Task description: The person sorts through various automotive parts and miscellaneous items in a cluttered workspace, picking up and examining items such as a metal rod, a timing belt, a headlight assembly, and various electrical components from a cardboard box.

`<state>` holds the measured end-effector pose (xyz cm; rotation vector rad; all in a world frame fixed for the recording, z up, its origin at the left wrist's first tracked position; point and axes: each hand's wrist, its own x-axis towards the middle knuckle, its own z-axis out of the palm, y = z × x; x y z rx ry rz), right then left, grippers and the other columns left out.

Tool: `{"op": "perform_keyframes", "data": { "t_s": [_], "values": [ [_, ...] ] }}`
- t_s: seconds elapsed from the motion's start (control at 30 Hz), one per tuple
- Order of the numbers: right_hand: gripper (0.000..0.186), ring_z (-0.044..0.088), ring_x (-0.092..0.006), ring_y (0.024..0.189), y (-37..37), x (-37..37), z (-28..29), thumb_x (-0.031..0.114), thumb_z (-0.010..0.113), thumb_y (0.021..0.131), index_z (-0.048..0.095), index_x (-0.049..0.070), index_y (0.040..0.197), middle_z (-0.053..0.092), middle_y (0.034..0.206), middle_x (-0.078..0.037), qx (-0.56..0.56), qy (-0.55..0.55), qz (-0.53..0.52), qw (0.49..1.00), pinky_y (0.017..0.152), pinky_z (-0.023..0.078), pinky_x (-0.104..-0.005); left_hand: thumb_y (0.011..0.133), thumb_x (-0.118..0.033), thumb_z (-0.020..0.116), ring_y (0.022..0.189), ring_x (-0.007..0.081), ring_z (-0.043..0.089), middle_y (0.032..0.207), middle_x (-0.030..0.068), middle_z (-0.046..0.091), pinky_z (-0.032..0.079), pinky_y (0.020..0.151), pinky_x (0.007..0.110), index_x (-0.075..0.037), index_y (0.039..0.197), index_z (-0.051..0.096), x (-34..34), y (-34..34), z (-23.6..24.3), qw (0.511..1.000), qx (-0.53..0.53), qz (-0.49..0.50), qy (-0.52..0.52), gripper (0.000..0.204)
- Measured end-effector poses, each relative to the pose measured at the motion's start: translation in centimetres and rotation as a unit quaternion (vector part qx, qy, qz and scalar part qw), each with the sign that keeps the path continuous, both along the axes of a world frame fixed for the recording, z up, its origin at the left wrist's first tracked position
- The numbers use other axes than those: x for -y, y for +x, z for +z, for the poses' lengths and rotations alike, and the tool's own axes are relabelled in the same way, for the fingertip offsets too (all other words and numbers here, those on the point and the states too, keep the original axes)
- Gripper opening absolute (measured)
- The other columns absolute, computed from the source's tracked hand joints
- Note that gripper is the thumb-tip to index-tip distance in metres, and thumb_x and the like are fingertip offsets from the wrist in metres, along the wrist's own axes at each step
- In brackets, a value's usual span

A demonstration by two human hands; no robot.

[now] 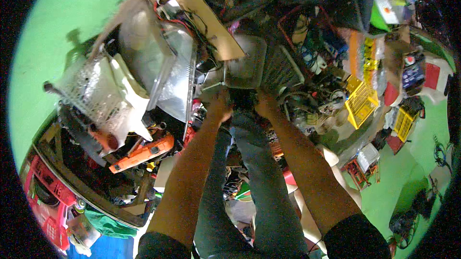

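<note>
Both my forearms reach forward over my dark trousers. My left hand [220,106] is closed beside the left edge of a dark object [243,98] just beyond my knees. On its other side my right hand [265,104] is closed too. Shadow and blur hide the fingertips, so I cannot make out what either hand grips. Right beyond the hands lies a grey rectangular tray [246,62], with a dark ribbed panel [281,69] to its right.
Clear plastic covers [175,74] and an orange case [142,154] crowd the left. A cardboard strip [206,16] slants in from the top. Yellow baskets [361,103], tangled parts and cables fill the right. Green floor [384,201] shows at lower right.
</note>
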<state>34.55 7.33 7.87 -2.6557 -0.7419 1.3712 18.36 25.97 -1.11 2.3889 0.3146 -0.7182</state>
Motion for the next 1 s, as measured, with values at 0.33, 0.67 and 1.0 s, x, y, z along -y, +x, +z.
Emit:
{"op": "perform_keyframes", "data": {
  "t_s": [0.33, 0.67, 1.0],
  "values": [
    [0.074, 0.047, -0.0461, 0.133, -1.2, 1.5, -9.0, 0.009, 0.069, 0.080, 0.042, 0.008, 0.149, 0.045, 0.148, -0.025, -0.043, 0.111, -0.028, 0.993, 0.110, 0.044, -0.0508, 0.084, -0.011, 0.066, 0.134, 0.0445, 0.047, 0.153, 0.0165, 0.042, 0.047, 0.106, 0.055, -0.012, 0.148, 0.044, -1.1, 6.5, 0.5, 0.992, -0.087, -0.090, -0.007, 0.068],
    [0.050, 0.052, -0.0434, 0.128, -5.4, 2.8, -1.7, 0.012, 0.074, 0.080, 0.061, 0.004, 0.127, 0.051, 0.141, -0.025, -0.024, 0.089, -0.112, 0.989, 0.105, 0.048, -0.0490, 0.082, -0.013, 0.069, 0.118, 0.0443, 0.054, 0.128, 0.0245, 0.056, 0.046, 0.105, 0.050, 0.003, 0.134, 0.053, -0.6, 1.7, 6.6, 0.994, -0.095, -0.038, -0.041, 0.056],
    [0.038, 0.060, -0.0384, 0.105, -3.1, -4.1, 13.1, 0.025, 0.080, 0.081, 0.064, 0.005, 0.109, 0.061, 0.108, -0.017, 0.035, 0.284, -0.005, 0.958, 0.089, 0.050, -0.0464, 0.088, -0.050, 0.068, 0.113, 0.0432, 0.053, 0.115, 0.0195, 0.060, 0.038, 0.096, 0.063, -0.003, 0.116, 0.060, -0.8, -4.9, 20.2, 0.955, 0.040, 0.293, -0.029, 0.056]
  ]
}}
